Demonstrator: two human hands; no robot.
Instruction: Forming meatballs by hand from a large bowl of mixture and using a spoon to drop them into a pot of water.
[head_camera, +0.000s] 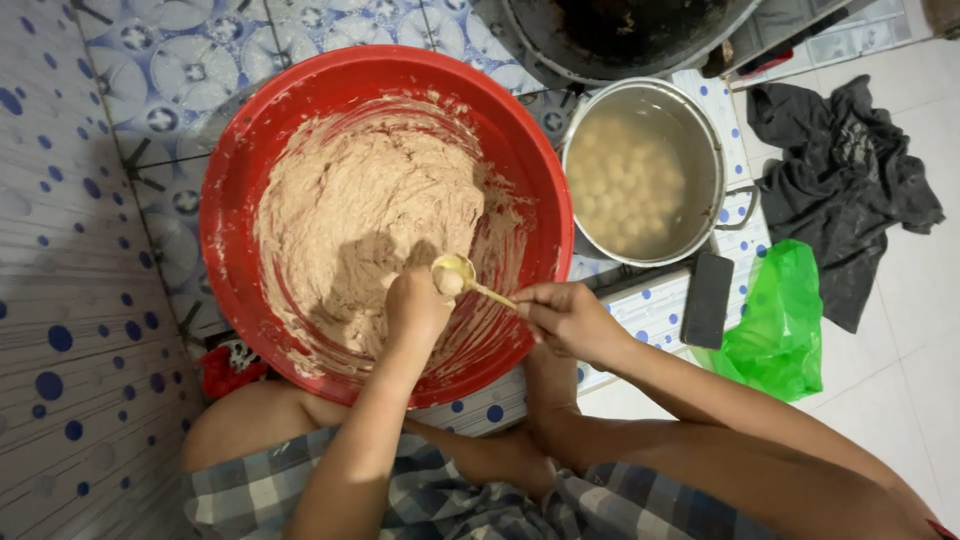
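A big red basin (250, 130) holds a mound of pale brown paste (370, 220). My left hand (418, 305) is closed in a fist over the paste, with a small ball of paste squeezed out at its top. My right hand (565, 318) holds a spoon (462, 276) by its handle, and the spoon's bowl touches that ball at the left fist. A metal pot (690, 130) to the right of the basin holds cloudy water with several pale round balls (625, 185) in it.
A large dark pan (620, 35) sits at the top. A dark cloth (850, 190) and a green plastic bag (780, 320) lie on the white floor at right, beside a dark rectangular block (708, 300). Blue-dotted tiles (60, 330) rise at left. My knees are below.
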